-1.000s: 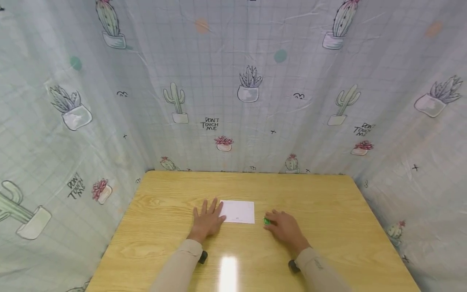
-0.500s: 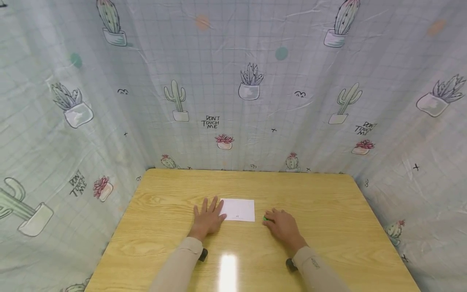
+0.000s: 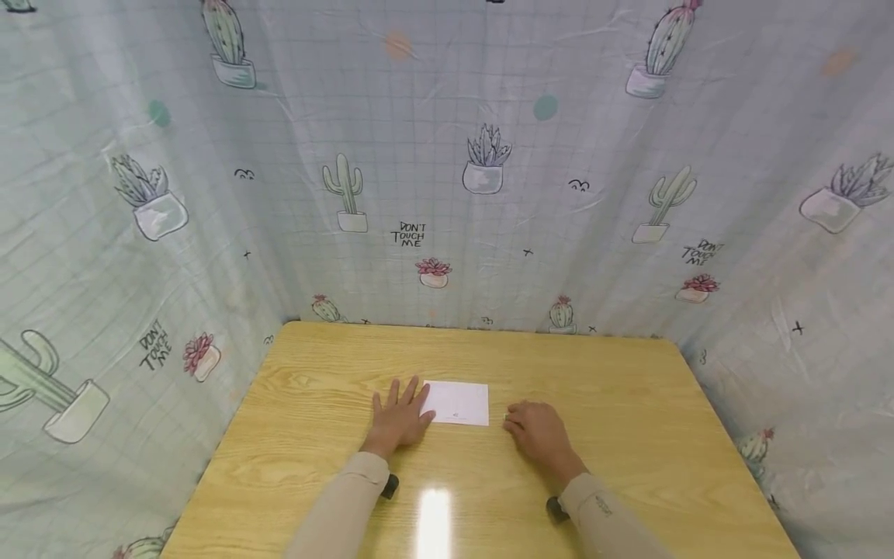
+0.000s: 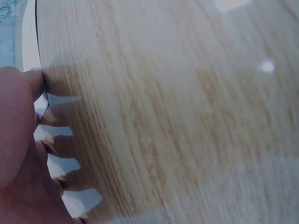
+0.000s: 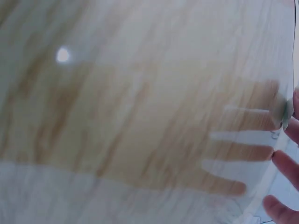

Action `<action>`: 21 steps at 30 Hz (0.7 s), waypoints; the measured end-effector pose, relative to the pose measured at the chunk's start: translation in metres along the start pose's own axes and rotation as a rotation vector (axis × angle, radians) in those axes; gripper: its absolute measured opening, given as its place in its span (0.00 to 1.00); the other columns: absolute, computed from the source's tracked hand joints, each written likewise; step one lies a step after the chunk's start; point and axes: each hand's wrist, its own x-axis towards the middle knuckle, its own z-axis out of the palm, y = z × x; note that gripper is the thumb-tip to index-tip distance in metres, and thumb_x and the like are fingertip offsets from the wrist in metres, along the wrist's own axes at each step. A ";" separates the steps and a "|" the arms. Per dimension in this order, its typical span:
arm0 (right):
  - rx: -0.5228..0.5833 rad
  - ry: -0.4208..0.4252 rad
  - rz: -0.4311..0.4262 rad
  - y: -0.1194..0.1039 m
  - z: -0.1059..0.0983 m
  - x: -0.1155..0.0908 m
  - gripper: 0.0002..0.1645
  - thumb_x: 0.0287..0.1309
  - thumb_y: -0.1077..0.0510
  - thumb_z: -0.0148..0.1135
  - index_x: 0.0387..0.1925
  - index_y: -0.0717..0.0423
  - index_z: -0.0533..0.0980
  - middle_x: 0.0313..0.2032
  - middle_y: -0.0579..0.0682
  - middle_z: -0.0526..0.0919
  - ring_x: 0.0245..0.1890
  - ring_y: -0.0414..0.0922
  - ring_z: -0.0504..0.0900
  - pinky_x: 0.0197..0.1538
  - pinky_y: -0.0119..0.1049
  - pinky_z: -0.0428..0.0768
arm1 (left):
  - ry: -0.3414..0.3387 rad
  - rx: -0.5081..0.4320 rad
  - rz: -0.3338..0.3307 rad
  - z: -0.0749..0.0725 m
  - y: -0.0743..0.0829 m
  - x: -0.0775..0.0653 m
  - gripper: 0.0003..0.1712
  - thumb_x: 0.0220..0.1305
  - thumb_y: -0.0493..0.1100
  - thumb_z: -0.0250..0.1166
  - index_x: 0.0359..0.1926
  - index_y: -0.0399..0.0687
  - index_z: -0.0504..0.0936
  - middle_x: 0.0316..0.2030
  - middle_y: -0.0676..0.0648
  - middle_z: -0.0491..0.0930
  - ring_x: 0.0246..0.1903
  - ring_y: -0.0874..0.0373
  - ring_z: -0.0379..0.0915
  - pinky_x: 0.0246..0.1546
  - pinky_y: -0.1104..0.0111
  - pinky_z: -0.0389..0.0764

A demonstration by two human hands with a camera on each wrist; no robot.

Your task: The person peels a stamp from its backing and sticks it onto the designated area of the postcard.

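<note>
A white sheet of paper or card (image 3: 457, 402) with a small dark mark near its lower edge lies flat on the table. My left hand (image 3: 398, 421) rests at its left edge, fingers spread, thumb and index finger touching the paper. To the right of the sheet, apart from it, my right hand (image 3: 541, 435) pinches a small green thing, almost wholly covered by the fingers in the head view. In the right wrist view a sliver of that small green thing (image 5: 286, 114) shows between thumb and fingers, low at the tabletop; its kind is not clear.
The wooden table (image 3: 314, 357) has a glossy top with a bright light reflection near the front. A cloth curtain (image 3: 419, 155) printed with cacti hangs behind it and along both sides.
The right hand's fingers have drawn further over the small green thing, so less of it shows. The left hand and paper stay in place; the head view has shifted slightly.
</note>
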 end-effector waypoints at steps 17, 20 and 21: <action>0.099 0.074 0.013 0.008 -0.013 0.010 0.06 0.63 0.63 0.70 0.30 0.52 0.85 0.32 0.46 0.88 0.36 0.46 0.84 0.45 0.46 0.85 | 0.012 0.034 -0.002 0.000 0.001 0.003 0.37 0.82 0.62 0.46 0.84 0.58 0.53 0.85 0.47 0.44 0.84 0.36 0.35 0.78 0.28 0.38; 0.112 0.080 0.011 0.010 -0.020 0.015 0.04 0.63 0.64 0.70 0.32 0.54 0.85 0.33 0.49 0.89 0.36 0.48 0.85 0.45 0.47 0.87 | 0.011 0.026 -0.001 -0.001 0.000 0.002 0.37 0.82 0.61 0.46 0.84 0.58 0.53 0.85 0.47 0.44 0.84 0.35 0.35 0.77 0.28 0.38; 0.114 0.085 0.001 0.010 -0.023 0.016 0.04 0.63 0.64 0.70 0.32 0.55 0.85 0.34 0.50 0.89 0.36 0.49 0.86 0.45 0.47 0.87 | 0.011 0.025 -0.004 -0.001 0.000 0.002 0.37 0.82 0.62 0.45 0.84 0.58 0.53 0.85 0.47 0.44 0.84 0.36 0.34 0.78 0.28 0.38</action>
